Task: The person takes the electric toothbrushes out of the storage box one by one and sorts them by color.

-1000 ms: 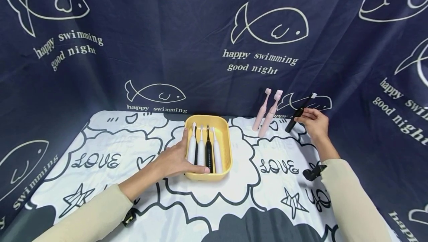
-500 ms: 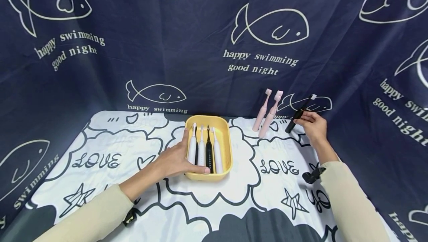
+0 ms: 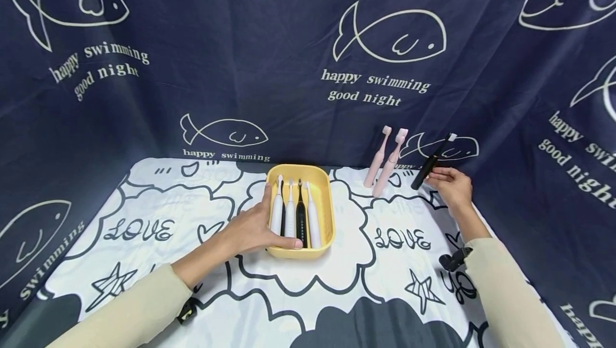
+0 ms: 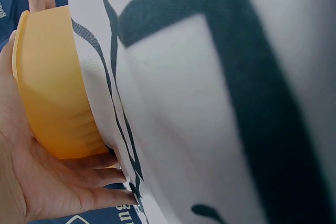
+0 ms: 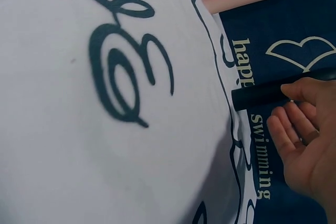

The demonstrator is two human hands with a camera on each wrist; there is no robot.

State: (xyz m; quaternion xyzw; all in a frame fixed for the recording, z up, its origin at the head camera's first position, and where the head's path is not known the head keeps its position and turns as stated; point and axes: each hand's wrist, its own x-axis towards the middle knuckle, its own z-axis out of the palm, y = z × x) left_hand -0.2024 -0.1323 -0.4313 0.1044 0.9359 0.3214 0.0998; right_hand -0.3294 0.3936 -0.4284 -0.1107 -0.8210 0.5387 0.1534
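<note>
In the head view my left hand point(image 3: 250, 229) holds the corner of a yellow plastic container point(image 3: 331, 198), thumb over the front rim, fingers along the left side. The left wrist view shows those fingers against the container wall point(image 4: 52, 82). Inside lie several electric toothbrushes: white ones point(image 3: 313, 222) and black ones point(image 3: 300, 219). At the back right a black electric toothbrush point(image 3: 425, 169) leans upright near the backdrop. My right hand point(image 3: 452, 187) is just right of it; in the right wrist view one fingertip is at its handle point(image 5: 257, 95), the others relaxed below.
Two pink electric toothbrushes point(image 3: 374, 169) stand tilted left of the black one. A dark blue fish-print backdrop point(image 3: 298, 70) rises behind and along both sides. The white cloth point(image 3: 327, 278) with black drawings covers the table.
My right hand's fingers have eased off the black toothbrush and shifted slightly down and right, while it keeps its leaning position. My left hand and the container have not moved.
</note>
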